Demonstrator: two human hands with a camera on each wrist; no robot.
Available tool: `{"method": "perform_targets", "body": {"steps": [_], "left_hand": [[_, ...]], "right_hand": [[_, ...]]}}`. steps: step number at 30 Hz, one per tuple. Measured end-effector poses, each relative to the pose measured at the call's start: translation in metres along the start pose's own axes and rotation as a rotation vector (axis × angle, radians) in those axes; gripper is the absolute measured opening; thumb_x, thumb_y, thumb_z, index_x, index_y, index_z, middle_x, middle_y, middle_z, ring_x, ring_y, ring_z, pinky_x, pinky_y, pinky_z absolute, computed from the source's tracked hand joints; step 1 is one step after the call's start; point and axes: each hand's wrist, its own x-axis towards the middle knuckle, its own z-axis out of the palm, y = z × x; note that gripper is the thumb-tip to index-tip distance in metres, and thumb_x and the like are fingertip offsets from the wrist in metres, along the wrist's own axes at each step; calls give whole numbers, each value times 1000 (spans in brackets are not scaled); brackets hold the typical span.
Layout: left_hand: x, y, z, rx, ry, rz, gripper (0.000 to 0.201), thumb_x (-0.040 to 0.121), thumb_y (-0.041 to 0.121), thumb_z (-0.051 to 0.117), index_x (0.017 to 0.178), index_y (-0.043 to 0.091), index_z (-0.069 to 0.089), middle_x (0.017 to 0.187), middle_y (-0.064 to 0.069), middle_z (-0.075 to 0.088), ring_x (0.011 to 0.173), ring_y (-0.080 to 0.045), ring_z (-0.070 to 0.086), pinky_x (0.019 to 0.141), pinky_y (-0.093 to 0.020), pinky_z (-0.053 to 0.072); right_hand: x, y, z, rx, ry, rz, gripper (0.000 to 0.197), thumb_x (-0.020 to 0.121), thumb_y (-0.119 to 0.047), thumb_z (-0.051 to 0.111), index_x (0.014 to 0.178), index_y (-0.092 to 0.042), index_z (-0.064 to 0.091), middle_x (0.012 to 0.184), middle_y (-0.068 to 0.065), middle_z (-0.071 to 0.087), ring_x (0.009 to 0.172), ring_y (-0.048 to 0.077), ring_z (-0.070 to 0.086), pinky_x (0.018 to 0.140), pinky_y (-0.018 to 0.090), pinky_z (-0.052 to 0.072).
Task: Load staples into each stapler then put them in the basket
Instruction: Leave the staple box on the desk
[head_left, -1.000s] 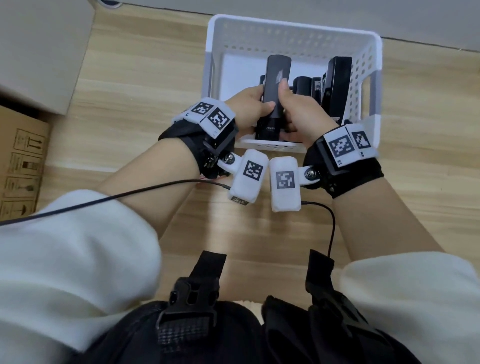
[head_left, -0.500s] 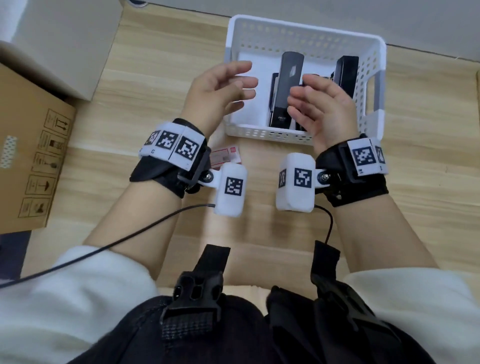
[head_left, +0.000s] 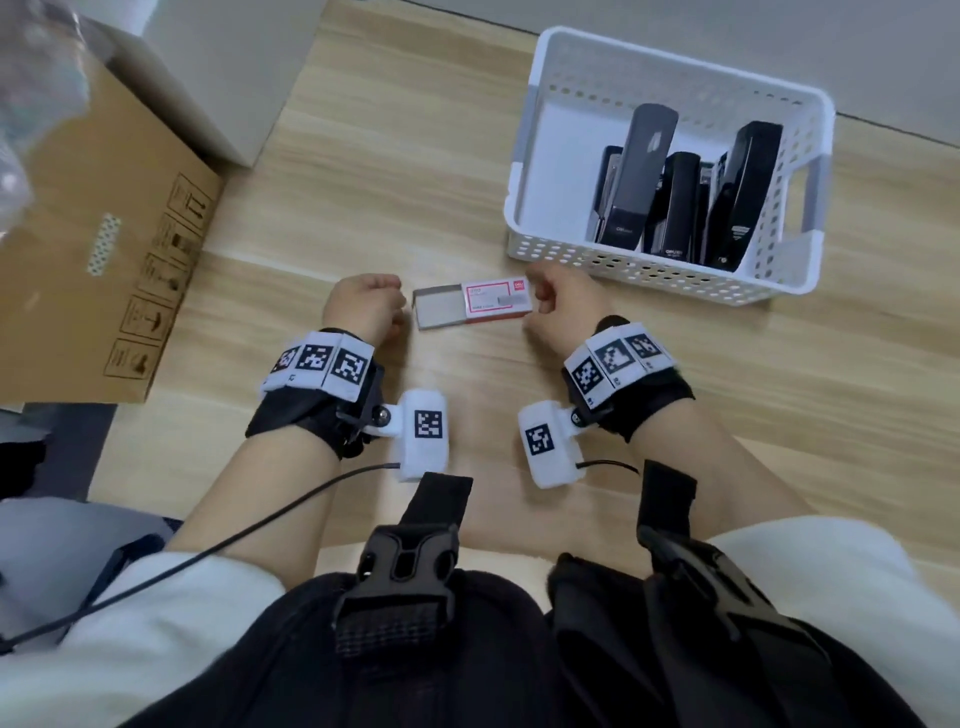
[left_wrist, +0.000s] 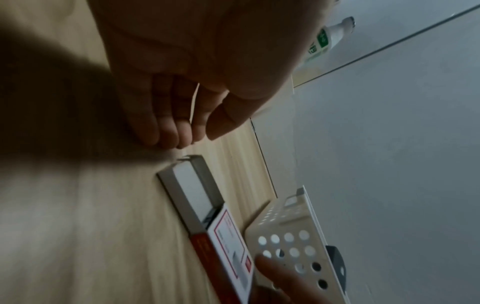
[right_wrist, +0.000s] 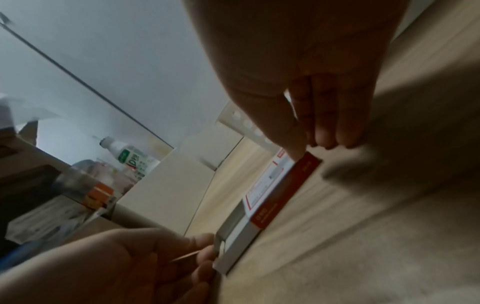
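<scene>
A small red-and-white staple box (head_left: 493, 304) lies on the wooden table between my hands, with its grey inner tray (head_left: 439, 312) slid out to the left. My left hand (head_left: 387, 309) has curled fingertips (left_wrist: 182, 135) against the tray's open end and grips nothing. My right hand (head_left: 545, 304) pinches the sleeve's right end (right_wrist: 306, 164), thumb on top. Behind them stands the white perforated basket (head_left: 665, 280), which holds several black staplers (head_left: 631, 176) leaning upright.
A large cardboard box (head_left: 104, 234) stands at the left with a pale box (head_left: 228, 78) behind it. A plastic bottle (right_wrist: 127, 156) lies beyond the table's far left. A grey wall runs behind the basket. Bare wood stretches right of the basket.
Both hands let go of the black stapler in the basket and drew back toward me. They came down at the two ends of the staple box. The view swung left.
</scene>
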Motion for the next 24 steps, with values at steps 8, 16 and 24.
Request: {"method": "perform_targets", "body": {"steps": [8,16,24], "left_hand": [[-7,3,17,-22,-74,-15,29,82,-3,44,65,15,60,71,-7,58,83,-26,57,73,-26,50],[-12,5,34,1,-172,25,33,80,-7,48,62,15,67,59,2,65,85,-26,57,85,-34,48],[-20,16,30,-39,-220,13,20,82,-5,53,93,10,60,79,-3,59,93,-21,55,72,-22,47]], "right_hand": [[10,-11,6,-84,28,8,34,86,-3,50,118,-11,60,113,12,66,107,28,59,95,35,47],[13,-10,18,-88,-4,4,34,78,-7,63,111,-14,62,113,12,61,103,30,59,93,37,47],[6,-11,9,-119,-29,-28,39,69,-13,76,104,-14,60,114,8,58,105,25,55,87,29,43]]}}
